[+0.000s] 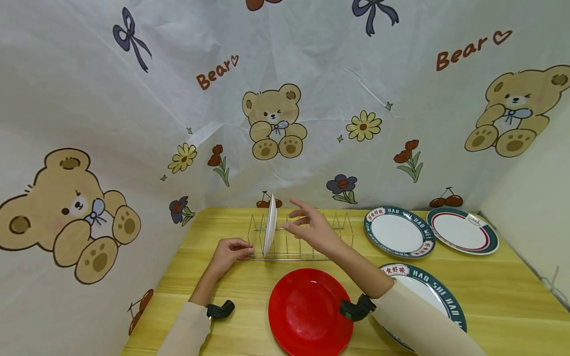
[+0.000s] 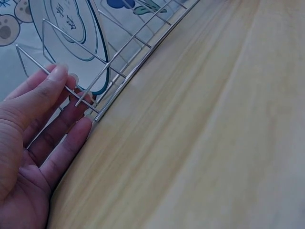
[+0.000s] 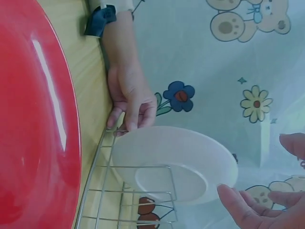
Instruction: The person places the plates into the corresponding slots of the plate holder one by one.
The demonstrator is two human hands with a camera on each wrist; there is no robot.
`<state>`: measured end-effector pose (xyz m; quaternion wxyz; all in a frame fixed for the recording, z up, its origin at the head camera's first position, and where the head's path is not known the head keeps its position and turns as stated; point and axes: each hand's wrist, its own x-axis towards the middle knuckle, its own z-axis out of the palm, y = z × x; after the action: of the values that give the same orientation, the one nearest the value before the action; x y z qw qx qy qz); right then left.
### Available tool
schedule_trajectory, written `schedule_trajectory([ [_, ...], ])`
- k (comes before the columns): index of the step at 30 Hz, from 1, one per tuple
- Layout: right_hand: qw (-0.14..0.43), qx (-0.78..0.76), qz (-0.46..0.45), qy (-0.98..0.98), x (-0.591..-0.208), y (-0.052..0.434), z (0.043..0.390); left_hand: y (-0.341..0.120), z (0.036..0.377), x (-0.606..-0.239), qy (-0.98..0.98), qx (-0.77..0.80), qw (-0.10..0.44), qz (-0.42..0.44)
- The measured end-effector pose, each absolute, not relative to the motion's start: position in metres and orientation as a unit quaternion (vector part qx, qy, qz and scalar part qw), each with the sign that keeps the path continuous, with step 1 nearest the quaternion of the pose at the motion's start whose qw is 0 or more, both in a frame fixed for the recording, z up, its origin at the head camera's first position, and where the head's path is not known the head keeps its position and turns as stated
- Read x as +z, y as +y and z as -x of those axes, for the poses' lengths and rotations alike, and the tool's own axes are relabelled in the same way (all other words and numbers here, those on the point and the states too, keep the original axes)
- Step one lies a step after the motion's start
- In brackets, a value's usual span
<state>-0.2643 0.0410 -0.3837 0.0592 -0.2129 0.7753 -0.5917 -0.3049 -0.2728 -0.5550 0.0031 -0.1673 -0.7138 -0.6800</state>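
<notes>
A wire dish rack (image 1: 294, 256) stands on the wooden table, and a white plate (image 1: 270, 227) is upright in a slot near its left end. The left wrist view shows the plate's patterned face (image 2: 71, 43); the right wrist view shows its plain underside (image 3: 176, 164). My left hand (image 1: 229, 254) grips the rack's left end, thumb and fingers about the end wire. Just right of the plate, my right hand (image 1: 313, 230) is raised over the rack with fingers spread and holding nothing. In the right wrist view its fingertips are close to the plate's edge; contact is unclear.
In front of the rack lies a red plate (image 1: 310, 311). On the right are two white plates with green rims, one (image 1: 399, 232) beside the other (image 1: 463, 231). A larger one (image 1: 438, 296) is partly under my right forearm. A bear-print sheet (image 1: 311, 173) hangs behind.
</notes>
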Motion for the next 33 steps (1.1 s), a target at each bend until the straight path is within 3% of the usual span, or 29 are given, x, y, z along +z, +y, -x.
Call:
schedule_trajectory([
  [10,-0.006,-0.547,0.223,0.807,-0.377,0.095,0.229,-0.274,0.306,-0.553,-0.715,-0.677,0.008,0.174],
  [27,0.002,-0.489,0.164,0.857,-0.399,0.191,0.17,-0.269,0.301,-0.557,-0.715,-0.678,-0.004,0.173],
  [33,-0.023,-0.469,0.138,0.872,-0.414,0.219,0.158,-0.272,0.303,-0.553,-0.715,-0.677,0.008,0.174],
])
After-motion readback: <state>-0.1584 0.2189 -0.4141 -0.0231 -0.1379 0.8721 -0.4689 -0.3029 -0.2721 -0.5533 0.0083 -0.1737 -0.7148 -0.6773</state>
